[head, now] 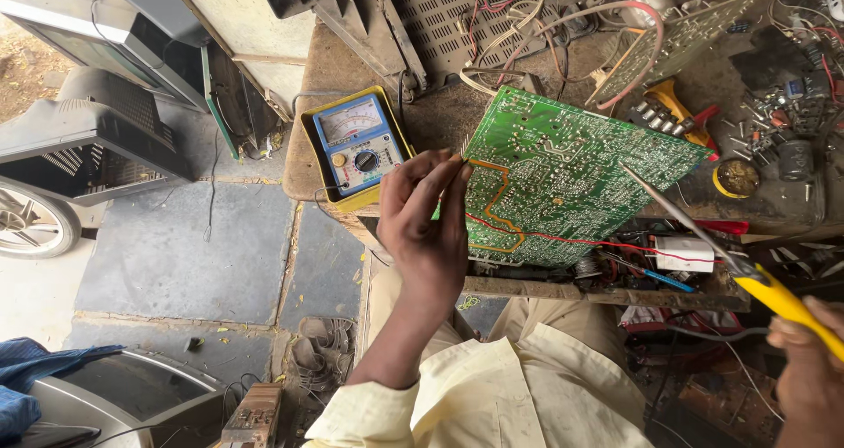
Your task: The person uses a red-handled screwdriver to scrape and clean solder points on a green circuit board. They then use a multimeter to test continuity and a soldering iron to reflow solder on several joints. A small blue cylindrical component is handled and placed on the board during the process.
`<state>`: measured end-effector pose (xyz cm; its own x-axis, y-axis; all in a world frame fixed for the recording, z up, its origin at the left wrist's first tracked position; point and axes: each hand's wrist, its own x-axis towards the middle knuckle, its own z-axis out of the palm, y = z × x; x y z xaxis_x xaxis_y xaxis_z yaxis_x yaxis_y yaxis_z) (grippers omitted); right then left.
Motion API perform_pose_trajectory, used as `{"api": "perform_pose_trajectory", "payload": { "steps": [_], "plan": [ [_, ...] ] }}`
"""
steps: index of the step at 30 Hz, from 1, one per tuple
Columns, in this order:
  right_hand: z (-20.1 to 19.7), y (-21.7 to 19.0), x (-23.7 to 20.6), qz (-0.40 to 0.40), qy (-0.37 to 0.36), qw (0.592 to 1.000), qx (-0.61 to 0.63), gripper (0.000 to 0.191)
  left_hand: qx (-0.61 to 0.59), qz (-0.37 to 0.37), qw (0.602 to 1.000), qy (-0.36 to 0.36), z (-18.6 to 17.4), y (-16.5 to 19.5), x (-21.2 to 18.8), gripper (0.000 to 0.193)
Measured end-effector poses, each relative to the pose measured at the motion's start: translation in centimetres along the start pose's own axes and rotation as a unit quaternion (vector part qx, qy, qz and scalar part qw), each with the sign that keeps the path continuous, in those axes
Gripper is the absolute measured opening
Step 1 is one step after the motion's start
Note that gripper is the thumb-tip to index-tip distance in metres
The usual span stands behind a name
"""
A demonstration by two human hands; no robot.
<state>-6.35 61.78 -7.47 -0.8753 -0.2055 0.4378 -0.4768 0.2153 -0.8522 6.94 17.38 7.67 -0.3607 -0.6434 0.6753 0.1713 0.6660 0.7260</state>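
Soldering the green circuit board [563,180] at the bench's near edge, we judge: our left hand [426,219] pinches thin wire at its left rim, our right hand [809,360] grips the yellow-handled iron [703,237], whose tip must reach the joint; the multimeter [359,145] crowds the left corner

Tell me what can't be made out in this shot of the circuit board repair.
- Head view: right hand is cut off by the frame's right and bottom edges.
- Component side of the green circuit board faces away.
- Left hand covers the board's left edge.
- Soldering iron tip contact is too small to tell.
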Motion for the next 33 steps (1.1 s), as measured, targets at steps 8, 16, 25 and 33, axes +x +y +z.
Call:
{"api": "perform_pose_trajectory", "payload": {
  "steps": [8,16,25,33],
  "plan": [
    [7.6,-10.8,3.4,-0.243,-0.059,0.964,-0.093,0.033,-0.022,-0.017,1.000,0.013,2.9,-1.7,-0.1,0.015],
    [12.3,-11.9,2.7,-0.278,-0.008,0.949,-0.150,0.030,-0.054,-0.045,0.997,0.012,3.6,-1.8,-0.1,0.013],
    [14.6,-12.5,3.5,-0.293,-0.015,0.946,-0.135,0.032,-0.069,-0.058,0.996,0.006,3.8,-2.0,0.1,0.012],
    [15.7,-12.4,3.8,-0.321,-0.017,0.939,-0.122,0.032,-0.072,-0.060,0.996,0.013,4.0,-2.2,0.0,0.013]
  ]
}}
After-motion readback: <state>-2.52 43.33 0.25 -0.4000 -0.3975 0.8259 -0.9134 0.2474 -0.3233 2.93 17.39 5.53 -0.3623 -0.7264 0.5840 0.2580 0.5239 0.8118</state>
